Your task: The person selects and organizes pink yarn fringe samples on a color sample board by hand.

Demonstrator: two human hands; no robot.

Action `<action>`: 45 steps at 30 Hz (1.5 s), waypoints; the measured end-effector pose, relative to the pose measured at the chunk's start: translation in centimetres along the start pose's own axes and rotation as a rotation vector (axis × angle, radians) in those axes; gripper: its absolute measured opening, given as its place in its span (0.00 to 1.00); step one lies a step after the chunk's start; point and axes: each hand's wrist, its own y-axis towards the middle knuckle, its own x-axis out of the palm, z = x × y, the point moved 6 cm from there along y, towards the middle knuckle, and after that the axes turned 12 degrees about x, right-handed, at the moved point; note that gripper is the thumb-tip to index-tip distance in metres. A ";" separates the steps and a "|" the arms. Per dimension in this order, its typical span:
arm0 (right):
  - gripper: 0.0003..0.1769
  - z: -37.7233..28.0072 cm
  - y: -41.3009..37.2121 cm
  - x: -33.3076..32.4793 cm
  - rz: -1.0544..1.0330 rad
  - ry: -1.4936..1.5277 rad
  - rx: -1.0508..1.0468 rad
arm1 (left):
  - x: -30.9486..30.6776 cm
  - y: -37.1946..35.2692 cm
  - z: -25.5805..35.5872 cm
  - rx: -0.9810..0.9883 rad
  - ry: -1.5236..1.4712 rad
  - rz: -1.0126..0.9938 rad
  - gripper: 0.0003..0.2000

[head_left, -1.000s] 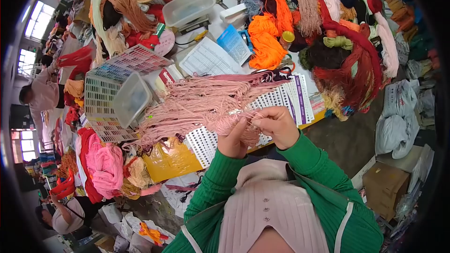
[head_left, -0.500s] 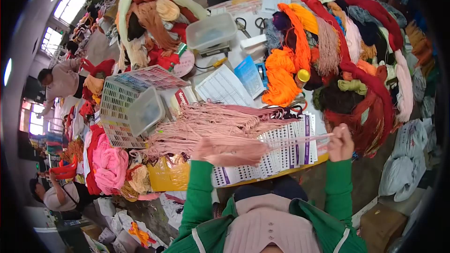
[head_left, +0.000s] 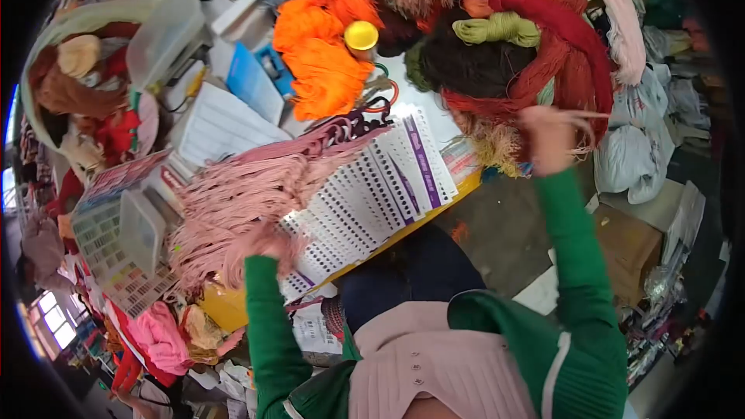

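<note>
Close to the table's front edge, my left hand is closed on a bundle of pink yarn; its fingers are blurred and partly lost against the strands. A wide heap of dusty-pink yarn spreads beside and behind it, with dark purple ends at the far right. My right hand, smeared by motion, is raised beyond the table's right edge. It is closed on thin pink strands that stick out to the right. White cards with punched holes and purple bands lie overlapping between the two hands.
Orange yarn, a yellow-lidded jar and scissors lie behind the cards. Dark red skeins hang at the right. Left stand a plastic basket and a clear tub. White bags and a cardboard box flank the right.
The view has swung to the right. My right hand has moved outward and away from the cards with the strands, and my left hand has lowered with its bundle onto the pink heap.
</note>
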 end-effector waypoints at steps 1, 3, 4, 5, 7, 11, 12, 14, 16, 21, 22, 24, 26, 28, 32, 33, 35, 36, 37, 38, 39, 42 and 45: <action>0.05 2.5 -0.9 6.2 -0.222 0.616 0.298 | 4.4 2.5 -1.4 -0.076 -0.625 -0.107 0.13; 0.05 1.4 -1.6 14.1 -0.347 0.507 0.351 | 14.4 5.0 -1.1 -0.406 -0.979 0.020 0.12; 0.05 1.7 -1.7 17.1 -0.305 0.536 0.269 | 18.5 5.0 2.9 -0.403 -0.666 0.190 0.10; 0.05 1.3 -1.4 19.1 -0.288 0.527 0.245 | 20.5 7.2 1.9 -0.345 -0.494 0.150 0.10; 0.04 0.9 -1.2 22.3 -0.254 0.481 0.160 | 23.6 10.3 0.8 -0.206 -0.189 0.134 0.09; 0.07 0.1 -2.2 25.5 -0.109 0.277 -0.139 | 25.9 12.7 -0.5 -0.087 0.100 0.211 0.08; 0.09 0.3 -2.7 26.1 -0.141 0.236 -0.141 | 26.1 12.9 -0.8 -0.043 0.170 0.191 0.09; 0.09 0.9 -3.1 26.7 -0.144 0.232 -0.119 | 26.1 13.1 -1.3 0.043 0.151 0.245 0.08; 0.08 1.4 -3.0 26.4 -0.091 0.207 -0.074 | 26.3 13.2 0.0 0.171 0.407 0.120 0.08; 0.07 1.4 -1.9 25.4 -0.042 0.253 -0.157 | 25.6 13.0 -0.2 0.231 0.487 0.041 0.07; 0.08 0.5 -2.4 25.8 -0.076 0.272 -0.242 | 25.6 13.1 -0.2 0.231 0.524 0.017 0.08; 0.08 -0.6 -3.0 26.3 -0.148 0.291 -0.280 | 25.6 13.5 -0.7 0.227 0.557 -0.009 0.08; 0.08 0.1 -2.4 26.6 -0.121 0.275 -0.189 | 25.6 13.8 -1.4 0.251 0.595 -0.033 0.08; 0.08 1.0 -1.5 26.4 -0.078 0.201 -0.109 | 25.5 13.5 -1.2 0.124 0.546 -0.025 0.08; 0.11 -0.1 -2.8 26.3 -0.155 0.215 -0.286 | 25.4 13.5 -0.7 0.380 0.553 0.024 0.05; 0.15 -0.4 -3.4 26.3 -0.215 0.210 -0.322 | 25.4 13.4 -0.1 0.474 0.572 0.075 0.04; 0.26 -0.1 -4.7 27.1 -0.303 0.164 -0.365 | 25.8 13.1 0.9 0.165 0.411 0.059 0.04; 0.26 -0.4 -4.7 26.8 -0.306 0.166 -0.364 | 26.0 13.4 1.2 0.219 0.281 0.062 0.05; 0.27 -0.8 -4.7 26.3 -0.301 0.154 -0.382 | 26.2 13.6 1.4 0.271 0.151 0.064 0.06; 0.27 -1.0 -4.8 26.0 -0.296 0.139 -0.398 | 26.1 13.9 0.2 0.046 0.107 -0.007 0.07; 0.27 -0.7 -4.8 26.1 -0.296 0.137 -0.394 | 26.2 14.2 -0.6 0.044 0.106 -0.011 0.07; 0.25 0.1 -4.6 26.6 -0.328 0.268 -0.374 | 25.9 14.7 -1.2 0.346 0.295 0.114 0.07; 0.21 0.2 -4.2 26.7 -0.311 0.338 -0.255 | 25.9 14.7 0.1 0.536 0.571 0.234 0.05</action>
